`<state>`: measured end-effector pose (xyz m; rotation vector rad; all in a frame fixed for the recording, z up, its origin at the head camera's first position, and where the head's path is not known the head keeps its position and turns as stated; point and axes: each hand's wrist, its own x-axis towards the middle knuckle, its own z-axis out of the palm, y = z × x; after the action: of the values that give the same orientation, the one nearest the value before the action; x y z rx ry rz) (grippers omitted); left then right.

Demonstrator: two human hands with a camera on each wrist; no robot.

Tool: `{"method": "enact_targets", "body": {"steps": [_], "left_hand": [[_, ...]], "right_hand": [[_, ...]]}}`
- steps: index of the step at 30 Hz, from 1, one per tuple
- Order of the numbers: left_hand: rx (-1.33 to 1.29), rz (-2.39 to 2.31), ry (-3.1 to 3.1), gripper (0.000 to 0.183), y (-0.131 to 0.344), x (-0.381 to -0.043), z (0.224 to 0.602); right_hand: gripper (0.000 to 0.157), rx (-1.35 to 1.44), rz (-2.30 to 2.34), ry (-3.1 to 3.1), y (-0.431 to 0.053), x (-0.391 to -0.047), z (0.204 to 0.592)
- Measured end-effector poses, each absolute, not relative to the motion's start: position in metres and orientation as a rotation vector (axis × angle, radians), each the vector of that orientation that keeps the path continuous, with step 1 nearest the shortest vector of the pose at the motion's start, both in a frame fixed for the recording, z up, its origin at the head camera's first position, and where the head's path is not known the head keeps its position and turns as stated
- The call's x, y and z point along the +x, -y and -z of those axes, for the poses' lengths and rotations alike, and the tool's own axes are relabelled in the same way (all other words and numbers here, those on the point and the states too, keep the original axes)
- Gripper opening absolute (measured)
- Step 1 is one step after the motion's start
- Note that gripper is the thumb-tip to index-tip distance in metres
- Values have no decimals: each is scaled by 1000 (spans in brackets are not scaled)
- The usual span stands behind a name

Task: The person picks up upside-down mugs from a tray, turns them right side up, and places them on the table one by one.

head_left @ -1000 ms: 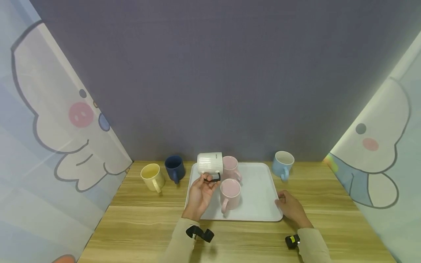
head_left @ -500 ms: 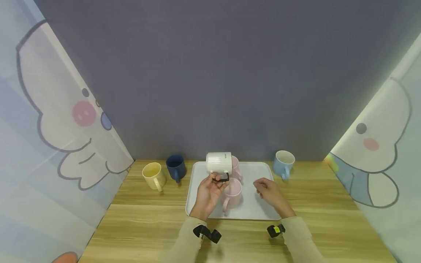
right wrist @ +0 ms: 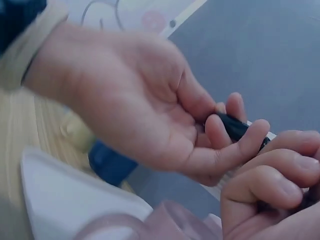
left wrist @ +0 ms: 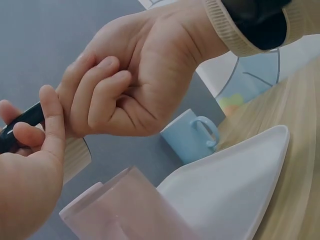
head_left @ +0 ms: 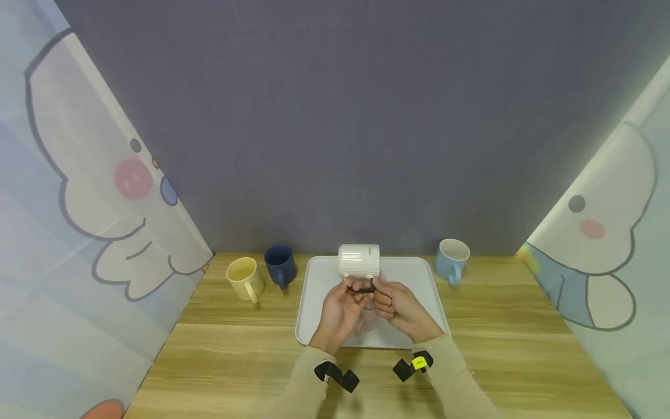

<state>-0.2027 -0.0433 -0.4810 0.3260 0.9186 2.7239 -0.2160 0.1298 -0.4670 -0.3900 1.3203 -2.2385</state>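
Note:
A white ribbed mug (head_left: 359, 260) is held on its side above the white tray (head_left: 320, 308), its black handle (right wrist: 232, 126) toward me. My left hand (head_left: 337, 317) grips that handle with curled fingers. On the handle's right end, my right hand (head_left: 403, 308) pinches with thumb and forefinger, the other fingers folded in. Below the hands a pink mug (left wrist: 125, 210) stands on the tray, mostly covered by them in the head view.
A yellow mug (head_left: 245, 279) and a dark blue mug (head_left: 280, 266) stand left of the tray. To its right is a light blue mug (head_left: 451, 260). A grey panel (head_left: 335, 128) rises behind the wooden table (head_left: 230, 349).
My right hand has left the tray's right edge and come to the white mug's handle. My left hand has carried the mug to the right.

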Motion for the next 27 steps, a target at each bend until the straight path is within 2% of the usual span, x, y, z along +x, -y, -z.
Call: {"method": "enact_targets", "body": {"steps": [14, 22, 27], "left_hand": [[446, -2644, -838, 46, 43, -201, 482], [268, -2605, -988, 38, 49, -199, 480], [163, -2480, -1465, 28, 57, -199, 482]], "right_hand": [[49, -586, 2259, -578, -125, -210, 468], [44, -586, 2320, -598, -120, -205, 463], [44, -681, 2352, -753, -126, -200, 457]]}}
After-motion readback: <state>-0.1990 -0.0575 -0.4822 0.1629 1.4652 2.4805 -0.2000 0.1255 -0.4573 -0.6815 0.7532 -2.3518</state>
